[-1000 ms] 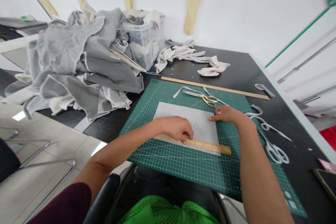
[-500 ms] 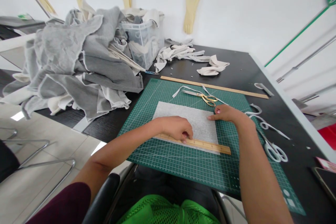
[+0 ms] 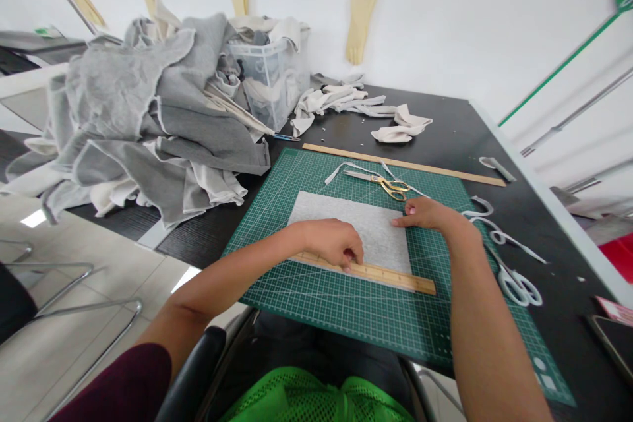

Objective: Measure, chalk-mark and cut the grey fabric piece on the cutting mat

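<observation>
A light grey piece of fabric (image 3: pixel 380 227) lies flat on a green cutting mat (image 3: pixel 306 293). Across its near edge runs a wooden ruler (image 3: pixel 390 277), its right end sticking out past the cloth. My left hand (image 3: pixel 333 242) is closed on the ruler near its middle, fingertips pinched at the ruler. At the fabric's right edge, my right hand (image 3: pixel 422 212) rests its outstretched thumb on the cloth; the other fingers are loosely curled, apart from the thumb. Gold-handled scissors (image 3: pixel 383 183) lie just beyond the fabric, close to my right hand.
White-handled scissors (image 3: pixel 517 285) and fabric strips (image 3: pixel 499 234) lie right of my forearm. A long wooden ruler (image 3: pixel 400 163) crosses the mat's far edge. Grey cloth (image 3: pixel 123 92) is heaped at left beside a plastic bin (image 3: pixel 279 86). A phone (image 3: pixel 613 336) sits far right.
The right end of the ruler under my left hand has shifted slightly toward me, covering the fabric margin that showed below it. My hands look almost unmoved.
</observation>
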The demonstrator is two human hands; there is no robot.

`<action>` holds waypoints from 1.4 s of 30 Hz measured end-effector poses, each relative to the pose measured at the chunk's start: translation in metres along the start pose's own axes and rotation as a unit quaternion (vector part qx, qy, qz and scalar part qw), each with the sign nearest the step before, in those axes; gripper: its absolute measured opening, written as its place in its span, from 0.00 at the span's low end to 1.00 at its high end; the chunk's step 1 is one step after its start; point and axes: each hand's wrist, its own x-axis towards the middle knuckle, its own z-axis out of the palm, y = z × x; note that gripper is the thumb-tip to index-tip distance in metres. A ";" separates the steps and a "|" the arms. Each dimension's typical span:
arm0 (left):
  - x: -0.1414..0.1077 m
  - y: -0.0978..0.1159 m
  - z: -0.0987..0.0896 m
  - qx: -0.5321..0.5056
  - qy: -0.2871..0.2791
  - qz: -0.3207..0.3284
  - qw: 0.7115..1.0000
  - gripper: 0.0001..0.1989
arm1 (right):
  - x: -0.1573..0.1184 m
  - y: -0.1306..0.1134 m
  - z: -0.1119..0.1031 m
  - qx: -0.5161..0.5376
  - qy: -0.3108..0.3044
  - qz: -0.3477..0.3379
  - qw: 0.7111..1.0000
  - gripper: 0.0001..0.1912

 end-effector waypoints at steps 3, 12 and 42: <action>0.000 0.001 0.000 -0.006 -0.005 0.001 1.000 0.13 | -0.001 -0.002 -0.001 0.002 -0.039 0.004 0.999 0.27; 0.002 -0.007 0.004 -0.087 0.002 0.024 0.996 0.13 | -0.002 -0.013 -0.007 -0.017 -0.051 0.017 0.998 0.29; -0.013 -0.057 -0.018 -0.017 0.158 -0.092 0.983 0.11 | -0.060 -0.171 0.014 -0.017 -0.241 -0.228 0.943 0.13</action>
